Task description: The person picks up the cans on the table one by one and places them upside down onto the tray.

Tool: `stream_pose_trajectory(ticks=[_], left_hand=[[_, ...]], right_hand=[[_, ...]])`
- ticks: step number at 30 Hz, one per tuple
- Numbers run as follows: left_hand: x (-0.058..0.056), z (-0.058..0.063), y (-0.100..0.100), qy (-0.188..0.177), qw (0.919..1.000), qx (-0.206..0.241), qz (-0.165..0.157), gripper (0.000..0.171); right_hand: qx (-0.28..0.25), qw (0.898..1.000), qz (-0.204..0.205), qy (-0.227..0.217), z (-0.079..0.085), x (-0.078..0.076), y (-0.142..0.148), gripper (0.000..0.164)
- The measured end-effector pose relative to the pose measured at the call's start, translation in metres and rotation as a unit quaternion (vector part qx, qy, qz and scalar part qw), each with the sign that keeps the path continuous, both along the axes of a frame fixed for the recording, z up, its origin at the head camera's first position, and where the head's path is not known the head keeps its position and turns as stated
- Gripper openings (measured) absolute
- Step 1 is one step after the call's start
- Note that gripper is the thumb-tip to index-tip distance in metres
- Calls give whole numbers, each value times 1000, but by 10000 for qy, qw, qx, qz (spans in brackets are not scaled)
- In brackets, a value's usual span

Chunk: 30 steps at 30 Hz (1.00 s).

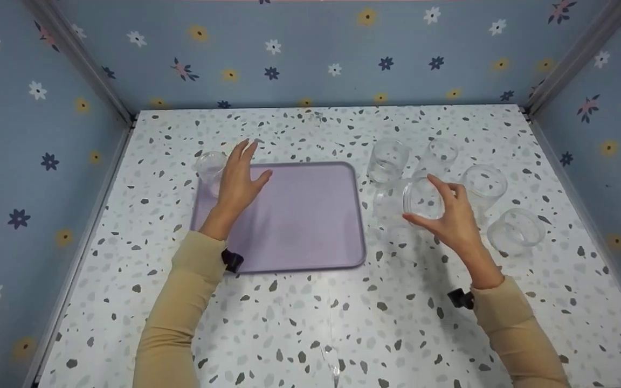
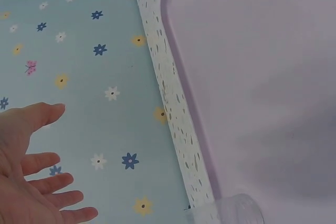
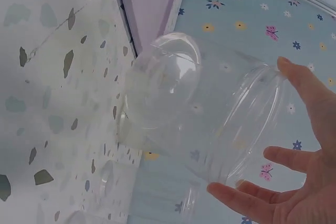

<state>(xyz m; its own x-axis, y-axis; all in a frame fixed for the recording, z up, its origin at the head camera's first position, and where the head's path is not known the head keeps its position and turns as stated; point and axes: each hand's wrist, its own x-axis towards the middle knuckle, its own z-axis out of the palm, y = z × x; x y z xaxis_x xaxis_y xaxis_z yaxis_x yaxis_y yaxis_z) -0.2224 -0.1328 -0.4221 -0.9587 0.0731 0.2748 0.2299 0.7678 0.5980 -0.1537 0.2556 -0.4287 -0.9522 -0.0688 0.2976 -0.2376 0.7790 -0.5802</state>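
Note:
My right hand [image 1: 453, 218] pinches a clear plastic jar [image 1: 394, 202] between thumb and fingertips at its ribbed neck. The jar lies tipped on its side, its rounded base pointing left, as the right wrist view also shows. My left hand [image 1: 237, 183] has its fingers extended and nothing in them. It hovers over the left part of a lilac tray [image 1: 299, 221]. Beside its fingers, another clear jar [image 1: 212, 164] stands at the tray's upper left corner, partly hidden by the hand.
Several more clear jars stand right of the tray: one jar [image 1: 388, 159] near its upper right corner, others [image 1: 484, 183] behind and beside my right hand, and one [image 1: 515, 231] farthest right. Flowered panels [image 1: 310, 54] border the speckled table [image 1: 310, 318] at the back and sides.

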Motion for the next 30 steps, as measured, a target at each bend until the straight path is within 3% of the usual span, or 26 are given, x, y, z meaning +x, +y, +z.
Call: stream_pose_trajectory(ticks=[5,16,19,26,30], left_hand=[[3,-5,6,-22,9996,288,-30,61],[9,-14,22,-91,9965,791,-235,59],[10,-18,28,-76,9946,980,-335,56],[14,-26,40,-97,9887,1400,-521,50],[16,-28,46,-94,9851,1613,-596,49]], right_hand=[[-365,9989,115,271,-5,-6,-6,79],[-1278,9912,189,304,-16,-15,-22,79],[-1639,9855,327,291,-15,-15,-30,77],[-2349,9700,614,120,6,-2,-55,70],[-2642,9612,785,-94,5,-3,-60,69]])
